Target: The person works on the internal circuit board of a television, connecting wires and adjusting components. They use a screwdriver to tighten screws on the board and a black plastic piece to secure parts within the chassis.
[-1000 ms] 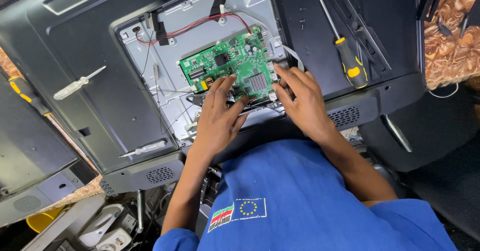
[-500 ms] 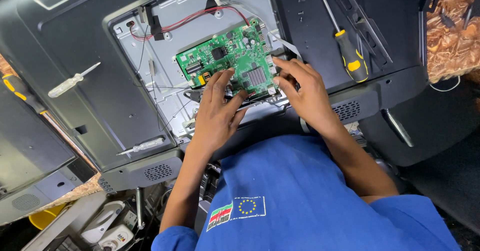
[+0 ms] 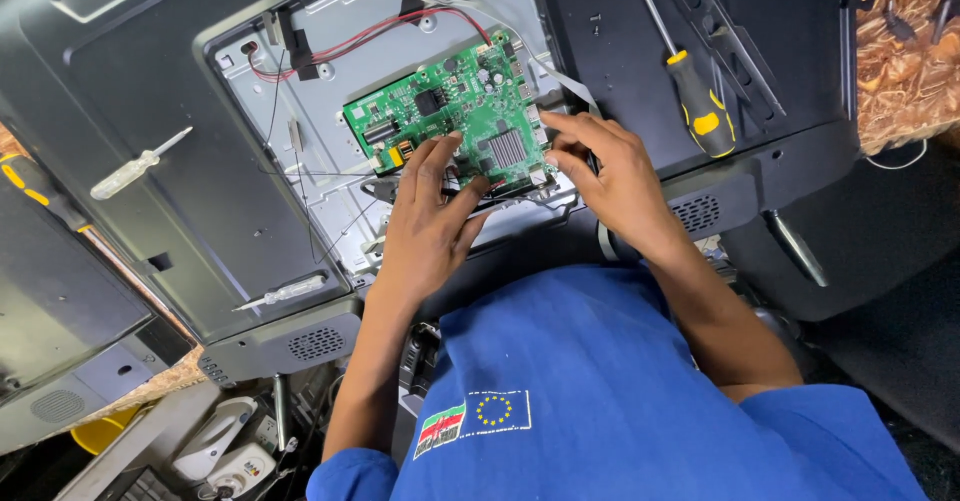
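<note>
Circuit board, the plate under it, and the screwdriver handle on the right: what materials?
Circuit board: looks like green laminate, glossy, studded with chips and a ribbed metal heat sink. Plate: seems sheet metal, pale grey, stamped with ribs and holes. Screwdriver handle: probably plastic with rubbery grip, yellow and black; shaft is bright metal. Both hands touch the board's near edge.

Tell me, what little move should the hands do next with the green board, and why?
Probably lift the near edge gently. The left hand has fingers on the green circuit board and thumb at its near edge, the right hand grips its right edge, and the board already sits tilted on the grey metal panel. Red wires run close by, so go slowly.
</note>
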